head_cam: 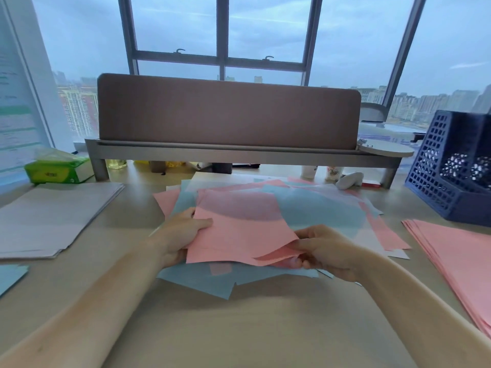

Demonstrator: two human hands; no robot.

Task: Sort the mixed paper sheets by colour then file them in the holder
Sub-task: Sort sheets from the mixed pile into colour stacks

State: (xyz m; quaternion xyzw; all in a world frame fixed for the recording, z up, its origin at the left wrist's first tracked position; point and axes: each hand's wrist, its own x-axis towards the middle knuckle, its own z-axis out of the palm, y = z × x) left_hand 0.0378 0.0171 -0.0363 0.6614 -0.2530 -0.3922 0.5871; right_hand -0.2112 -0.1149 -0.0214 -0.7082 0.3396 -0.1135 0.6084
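A loose heap of mixed pink, blue and white sheets (305,205) lies in the middle of the desk. On top of it is a pink sheet (239,235) that both hands hold. My left hand (183,232) grips its left edge, thumb on top. My right hand (326,251) pinches its lower right corner, together with another pink sheet just beneath. A pile of white sheets (50,219) lies at the left, a pile of pink sheets (457,261) at the right, and a blue sheet (10,277) shows at the far left edge. The dark blue mesh holder (435,179) stands at the back right.
A grey desk shelf with a brown partition panel (228,112) runs across the back, with small items under it. A green tissue pack (58,171) sits at the back left. Bare desk surface (239,328) lies in front, between my forearms.
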